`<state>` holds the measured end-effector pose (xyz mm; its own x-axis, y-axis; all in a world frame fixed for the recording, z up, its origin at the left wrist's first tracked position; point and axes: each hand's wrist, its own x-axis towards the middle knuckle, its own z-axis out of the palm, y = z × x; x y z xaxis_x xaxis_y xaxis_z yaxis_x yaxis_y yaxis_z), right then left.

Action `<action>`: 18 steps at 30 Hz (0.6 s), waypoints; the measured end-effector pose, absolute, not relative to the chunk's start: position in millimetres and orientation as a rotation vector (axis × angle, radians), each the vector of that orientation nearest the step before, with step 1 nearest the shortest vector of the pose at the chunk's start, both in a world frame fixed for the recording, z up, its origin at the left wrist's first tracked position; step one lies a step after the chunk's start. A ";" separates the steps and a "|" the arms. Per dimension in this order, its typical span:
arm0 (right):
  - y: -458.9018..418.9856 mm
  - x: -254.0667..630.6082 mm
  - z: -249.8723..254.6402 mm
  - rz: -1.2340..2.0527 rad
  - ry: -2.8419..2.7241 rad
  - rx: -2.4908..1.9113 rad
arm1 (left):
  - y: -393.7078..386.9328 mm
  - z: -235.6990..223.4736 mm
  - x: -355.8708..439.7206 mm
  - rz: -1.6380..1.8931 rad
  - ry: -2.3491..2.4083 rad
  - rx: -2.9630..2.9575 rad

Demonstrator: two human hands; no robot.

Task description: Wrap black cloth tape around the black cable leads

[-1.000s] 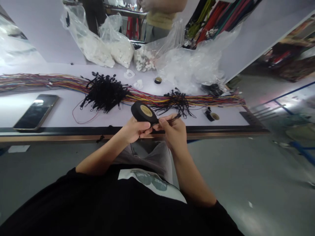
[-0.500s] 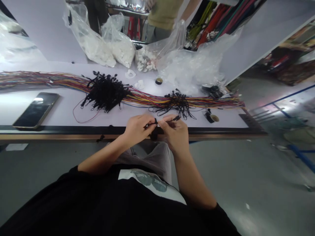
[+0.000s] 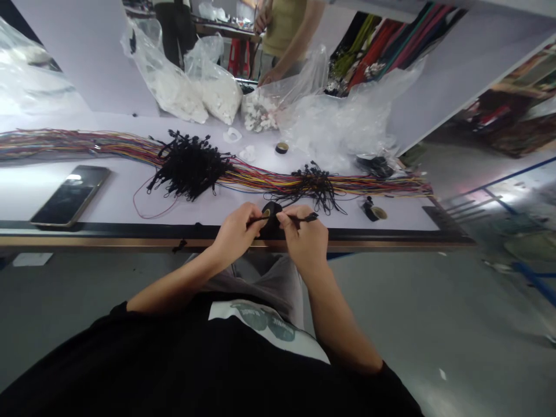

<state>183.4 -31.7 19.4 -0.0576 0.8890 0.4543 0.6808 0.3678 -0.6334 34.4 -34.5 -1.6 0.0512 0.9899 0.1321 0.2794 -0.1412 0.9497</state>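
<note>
At the table's front edge my left hand (image 3: 237, 231) pinches a thin black cable. The fingers of my right hand (image 3: 306, 237) close on the same black cable (image 3: 313, 217), whose dark connector end sticks out to the right. Between the two hands sits a roll of black tape (image 3: 273, 209), close against the cable and the right fingertips. Whether tape is stuck around the cable is too small to tell. Just beyond the hands lies a small bunch of black cable ends (image 3: 315, 185) on a long bundle of coloured wires (image 3: 260, 180).
A larger black cable pile (image 3: 191, 165) lies left on the wires, behind a phone (image 3: 72, 196). Two more tape rolls, one at right (image 3: 376, 213) and one farther back (image 3: 281, 147), rest on the table. Bags of white parts (image 3: 221, 98) stand behind; a person (image 3: 284, 35) is beyond.
The tape roll has come up from below the hands to between them and shows larger. My hands have moved slightly apart, and the camera view has shifted a little.
</note>
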 end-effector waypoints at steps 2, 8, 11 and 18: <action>-29.8 184.3 21.8 0.282 -1.837 -1.376 | -34.5 3.1 31.8 1.011 1.228 1.439; -29.8 181.1 32.0 0.307 -1.881 -1.347 | -31.4 3.9 35.2 0.920 1.101 1.304; -32.5 178.3 32.1 0.453 -1.828 -1.399 | -28.4 0.6 39.6 1.079 1.276 1.459; -32.8 178.8 26.3 0.535 -1.674 -1.375 | -26.7 0.5 40.9 1.100 0.833 1.077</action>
